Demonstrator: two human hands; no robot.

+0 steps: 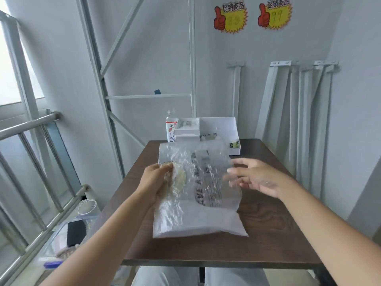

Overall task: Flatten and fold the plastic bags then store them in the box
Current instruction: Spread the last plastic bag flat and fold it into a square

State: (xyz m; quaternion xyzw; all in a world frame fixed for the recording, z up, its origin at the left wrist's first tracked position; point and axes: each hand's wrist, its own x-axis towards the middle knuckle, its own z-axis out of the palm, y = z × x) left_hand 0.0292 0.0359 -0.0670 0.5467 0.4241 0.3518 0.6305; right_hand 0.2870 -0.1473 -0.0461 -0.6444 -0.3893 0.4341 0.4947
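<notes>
A clear, crinkled plastic bag with black lettering is held up over the brown table, its lower edge resting near the table's middle. My left hand grips the bag's left edge, fingers pinched on the plastic. My right hand hovers at the bag's right edge with fingers spread; its fingertips sit behind the film. A white box with dividers stands at the table's far edge and holds folded bags.
A small bottle with a red and white label stands left of the box. Metal railing runs along the left. A clear bin with a jar sits on the floor beside the table. White metal brackets lean against the right wall.
</notes>
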